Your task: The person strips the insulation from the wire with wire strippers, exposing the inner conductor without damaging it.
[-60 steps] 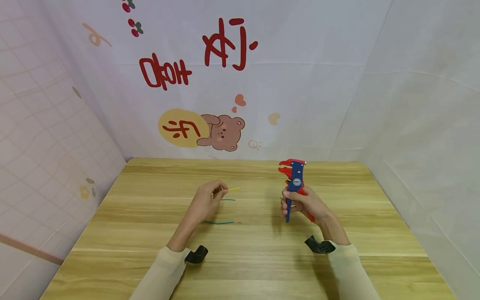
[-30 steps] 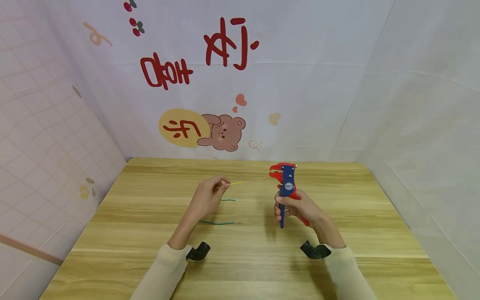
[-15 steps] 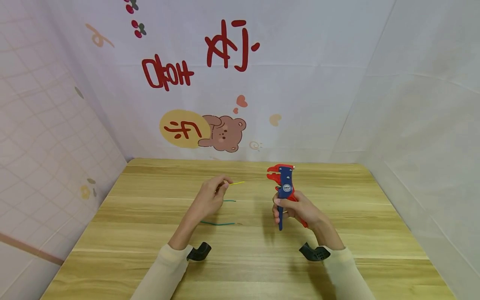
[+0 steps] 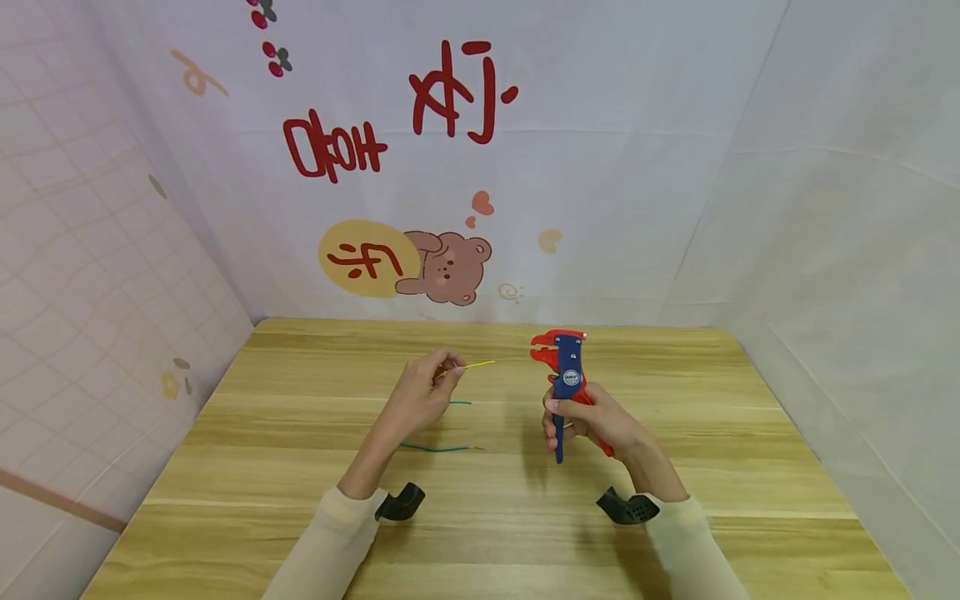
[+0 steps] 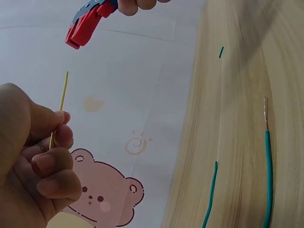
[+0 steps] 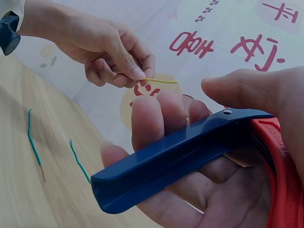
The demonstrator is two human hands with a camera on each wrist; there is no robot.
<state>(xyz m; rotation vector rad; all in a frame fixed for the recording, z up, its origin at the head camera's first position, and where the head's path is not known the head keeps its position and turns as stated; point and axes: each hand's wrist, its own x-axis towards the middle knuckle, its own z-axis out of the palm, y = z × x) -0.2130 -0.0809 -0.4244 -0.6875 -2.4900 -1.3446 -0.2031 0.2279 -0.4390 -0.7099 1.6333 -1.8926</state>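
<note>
Between thumb and fingers my left hand pinches a thin yellow wire, whose free end points right. In the left wrist view that yellow wire sticks up past the fingertips. My right hand grips a red and blue wire stripper by its handles, head upward. The stripper's red jaws face left, toward the wire's end, with a gap between the two. A blue handle fills the near part of the right wrist view, with fingers curled round it.
On the wooden table lie two green wires. One green wire has a bare copper end; the other green wire lies beside it. A short green piece lies farther off. A printed cloth stands behind the table.
The wire stripper has moved left and slightly down in my right hand, nearer the yellow wire. My left hand has risen slightly, and more of the wire shows past its fingertips.
</note>
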